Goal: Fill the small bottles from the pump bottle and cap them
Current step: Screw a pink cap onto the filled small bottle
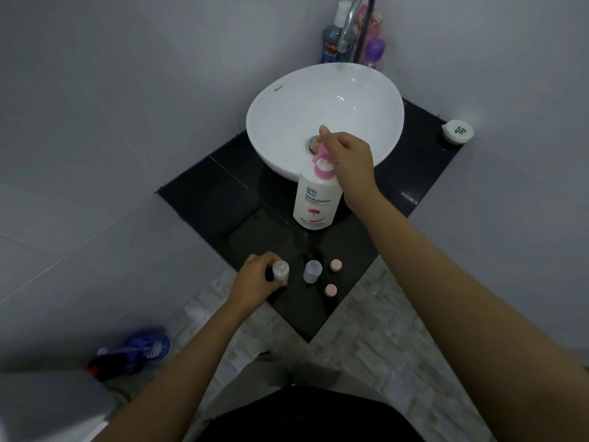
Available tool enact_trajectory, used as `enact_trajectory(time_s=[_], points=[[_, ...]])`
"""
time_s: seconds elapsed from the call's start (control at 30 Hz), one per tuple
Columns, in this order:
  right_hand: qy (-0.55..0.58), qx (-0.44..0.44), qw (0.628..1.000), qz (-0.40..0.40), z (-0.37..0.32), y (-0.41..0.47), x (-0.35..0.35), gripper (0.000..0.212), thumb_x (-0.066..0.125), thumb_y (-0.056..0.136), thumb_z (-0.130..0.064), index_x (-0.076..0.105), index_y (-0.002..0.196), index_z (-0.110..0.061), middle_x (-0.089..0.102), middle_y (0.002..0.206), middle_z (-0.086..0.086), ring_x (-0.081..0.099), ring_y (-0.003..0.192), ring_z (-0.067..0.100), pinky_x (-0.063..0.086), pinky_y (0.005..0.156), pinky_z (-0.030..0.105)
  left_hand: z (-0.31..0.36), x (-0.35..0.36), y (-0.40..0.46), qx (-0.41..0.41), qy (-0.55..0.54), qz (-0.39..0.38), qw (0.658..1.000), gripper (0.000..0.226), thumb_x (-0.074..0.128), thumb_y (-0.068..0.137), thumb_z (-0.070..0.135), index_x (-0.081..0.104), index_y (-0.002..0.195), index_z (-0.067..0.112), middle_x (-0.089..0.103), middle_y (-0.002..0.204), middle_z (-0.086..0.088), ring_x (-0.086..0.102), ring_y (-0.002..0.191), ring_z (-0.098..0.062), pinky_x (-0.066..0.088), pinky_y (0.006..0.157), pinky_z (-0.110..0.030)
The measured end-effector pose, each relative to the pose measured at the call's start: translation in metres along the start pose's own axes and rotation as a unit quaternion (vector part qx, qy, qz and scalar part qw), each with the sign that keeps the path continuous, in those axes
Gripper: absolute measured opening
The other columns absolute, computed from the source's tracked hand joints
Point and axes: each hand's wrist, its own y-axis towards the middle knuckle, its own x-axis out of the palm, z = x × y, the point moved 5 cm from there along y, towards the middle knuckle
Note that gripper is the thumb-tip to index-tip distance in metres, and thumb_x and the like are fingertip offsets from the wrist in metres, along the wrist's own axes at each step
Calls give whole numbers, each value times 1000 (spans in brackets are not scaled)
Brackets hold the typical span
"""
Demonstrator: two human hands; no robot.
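Note:
A white pump bottle (315, 202) with a pink pump head (321, 156) stands on the black counter (204, 199) in front of the basin. My right hand (349, 161) is closed around the pump head, index finger stretched over it. Near the counter's front corner my left hand (255, 282) grips a small clear bottle (281, 271), uncapped and upright. A second small clear bottle (312, 271) stands just to its right, uncapped. Two pink caps lie beside it, one further back (336, 265) and one nearer (330, 290).
A white round basin (287, 100) sits behind the pump bottle, with a chrome tap (349, 20) and several toiletry bottles (334, 36) at the back. A white round container (457, 131) rests at the counter's right corner. A blue toilet brush (140, 350) lies on the floor at left.

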Motion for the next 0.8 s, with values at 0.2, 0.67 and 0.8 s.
enact_trajectory(time_s=[0.2, 0.67, 0.8], points=[[7, -10, 1000, 13, -1, -9, -7, 31, 55, 93, -36, 66, 90, -8, 69, 74, -10, 63, 71, -7, 47, 73, 13, 3, -1, -1, 10, -9, 0, 1000, 30, 78, 70, 19, 62, 95, 21, 57, 85, 16, 51, 92, -11, 41, 72, -21], [-316, 54, 945, -63, 171, -142, -48, 21, 57, 90, -40, 62, 104, -25, 64, 83, -4, 59, 72, 7, 43, 61, 20, 2, -12, -29, 33, -94, 18, 995, 32, 78, 71, 15, 64, 99, 21, 67, 96, 10, 60, 90, 2, 45, 77, -12], [-391, 56, 912, -111, 197, -152, -36, 42, 64, 83, -48, 59, 114, -20, 59, 94, -2, 53, 77, 8, 36, 59, 18, 6, -7, -39, 40, -112, 2, 993, 31, 78, 71, 13, 64, 99, 18, 66, 93, 13, 60, 83, 7, 45, 75, -6]])
